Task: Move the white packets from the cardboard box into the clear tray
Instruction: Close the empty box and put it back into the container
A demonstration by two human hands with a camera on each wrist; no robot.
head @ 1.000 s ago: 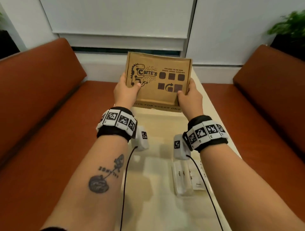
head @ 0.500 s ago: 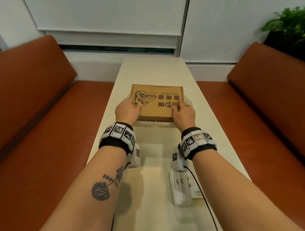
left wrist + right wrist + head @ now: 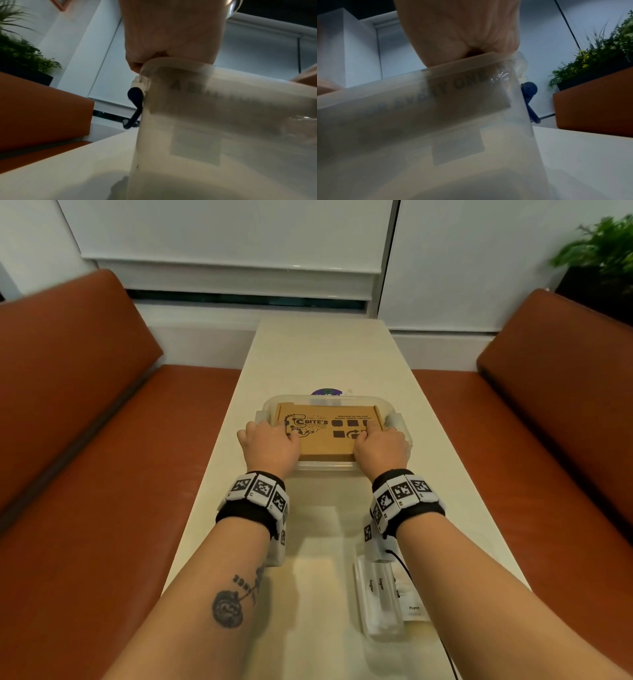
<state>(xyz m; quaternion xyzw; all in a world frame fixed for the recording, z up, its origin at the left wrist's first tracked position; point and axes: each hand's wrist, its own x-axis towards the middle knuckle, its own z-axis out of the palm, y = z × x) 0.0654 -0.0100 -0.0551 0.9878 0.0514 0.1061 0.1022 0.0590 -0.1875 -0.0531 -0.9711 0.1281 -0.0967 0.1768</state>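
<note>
The brown printed cardboard box (image 3: 329,436) lies flat inside a clear plastic container (image 3: 329,399) in the middle of the narrow table. My left hand (image 3: 270,445) grips the box's near left corner. My right hand (image 3: 380,446) grips its near right corner. In both wrist views the box (image 3: 436,94) shows through the container's cloudy wall (image 3: 188,135), with curled fingers over its top edge. Nearer to me, a small clear tray (image 3: 363,604) holds white sugar packets (image 3: 378,590), and a white pepper packet (image 3: 414,607) lies beside it. The box's contents are hidden.
The cream table (image 3: 325,354) runs away from me between two orange-brown benches (image 3: 85,440) (image 3: 548,422). A purple round thing (image 3: 327,392) peeks out behind the container. Dark latches (image 3: 135,106) hang on the container's sides. A plant (image 3: 603,248) stands at the far right.
Both hands have brought the box down from held up and tilted in front of me to flat inside the clear container on the table.
</note>
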